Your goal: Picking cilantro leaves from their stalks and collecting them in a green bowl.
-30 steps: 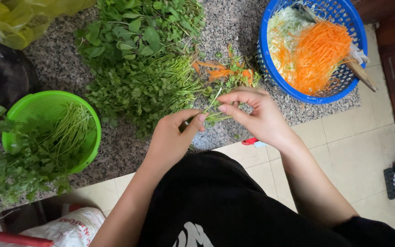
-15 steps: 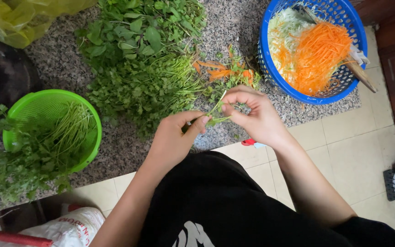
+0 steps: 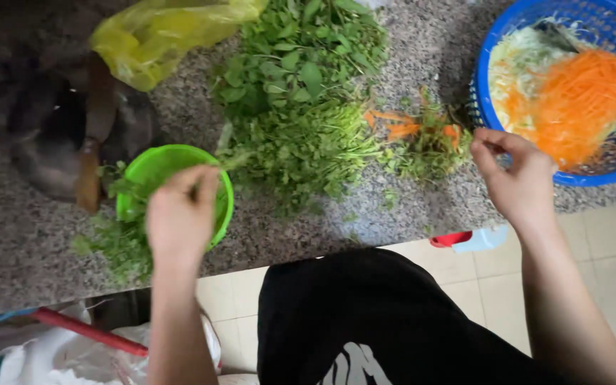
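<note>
My left hand (image 3: 180,214) hovers over the green plastic bowl (image 3: 152,165) of picked herbs at the counter's front left. Its fingers are curled, and a thin herb sprig (image 3: 233,158) sticks out past the fingertips. My right hand (image 3: 515,178) is up at the right, thumb and forefinger pinched together with nothing visible between them. It sits between a small heap of herb and carrot scraps (image 3: 422,139) and the blue basket (image 3: 607,175). A big pile of leafy green herbs (image 3: 301,107) lies between the hands.
The blue basket holds shredded carrot (image 3: 586,93) and pale shredded vegetable. A yellow plastic bag (image 3: 158,36) lies at the back left beside a dark object (image 3: 73,135). The speckled stone counter's edge (image 3: 308,249) runs in front, with my black-clad lap and tiled floor below. A red-capped item (image 3: 458,239) lies beneath.
Both hands were together at the counter's front, pinching a herb sprig. Now they have parted: the left swung to the green bowl, the right towards the blue basket. The camera view has shifted closer.
</note>
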